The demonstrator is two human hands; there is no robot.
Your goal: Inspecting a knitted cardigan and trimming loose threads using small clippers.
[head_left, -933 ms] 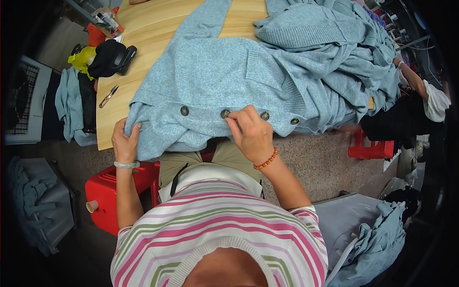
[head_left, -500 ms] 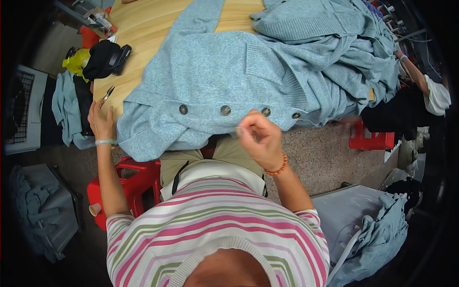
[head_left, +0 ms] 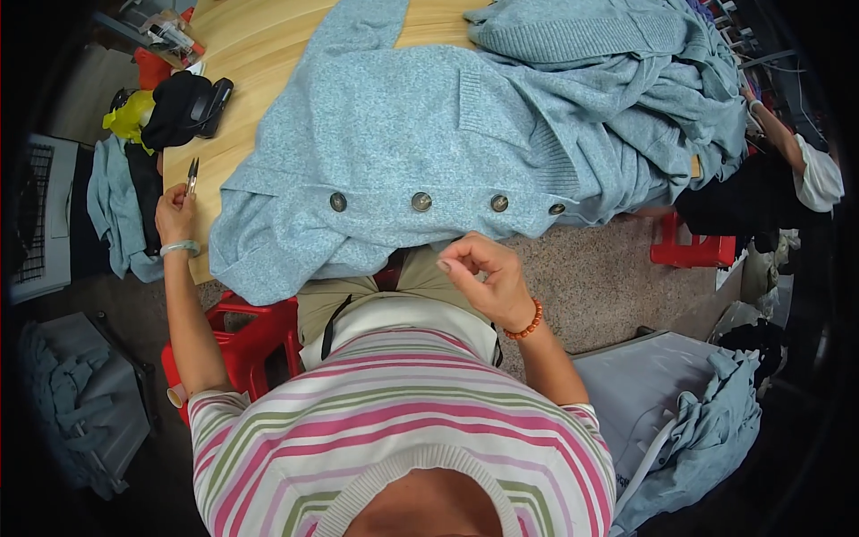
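Observation:
A light blue knitted cardigan (head_left: 385, 125) lies spread on the wooden table, its buttoned band with several dark buttons (head_left: 421, 201) running along the near edge. At the table's left edge my left hand (head_left: 175, 217) is closed around a pair of thread snips (head_left: 192, 173), whose blades point away from me. My right hand (head_left: 490, 277) hovers just in front of the button band, thumb and fingers pinched together. Whatever those fingers hold, if anything, is too small to make out.
More blue knitwear (head_left: 617, 80) is heaped on the table's right side. A black cloth (head_left: 174, 112) and a yellow bag (head_left: 132, 115) sit at the left edge. Red stools (head_left: 250, 336) stand near, and a co-worker's arm (head_left: 774, 134) shows at far right.
My left hand has closed on the thread snips, which now stand straighter. My right hand has moved slightly down, its fingers curling closer together.

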